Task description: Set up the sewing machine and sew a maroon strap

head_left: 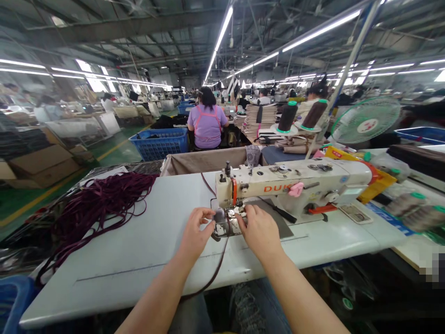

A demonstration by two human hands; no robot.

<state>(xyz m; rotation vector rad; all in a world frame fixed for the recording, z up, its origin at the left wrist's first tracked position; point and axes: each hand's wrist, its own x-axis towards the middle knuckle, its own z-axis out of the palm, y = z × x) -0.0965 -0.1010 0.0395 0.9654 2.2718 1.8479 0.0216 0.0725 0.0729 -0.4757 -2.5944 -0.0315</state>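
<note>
A white sewing machine (pixel 274 188) with orange lettering stands on the pale table in front of me. My left hand (pixel 195 229) is at the left edge of its metal needle plate (pixel 224 229), fingers curved, thumb and forefinger apart. Beside those fingertips is a small greyish part (pixel 219 215) under the machine head; contact is unclear. My right hand (pixel 260 227) lies at the plate's right side, thumb and fingers apart, fingertips near the presser foot (pixel 231 213). A narrow dark strip (pixel 219 264) runs from under the foot over the table's front edge toward my lap.
A heap of maroon strips (pixel 114 197) covers the table's left end. Dark-handled scissors or a similar tool (pixel 285 213) lie right of the needle. Thread cones (pixel 288 117) and a fan (pixel 366 121) stand behind. A person in purple (pixel 206 125) sits ahead beside a blue crate (pixel 160 143).
</note>
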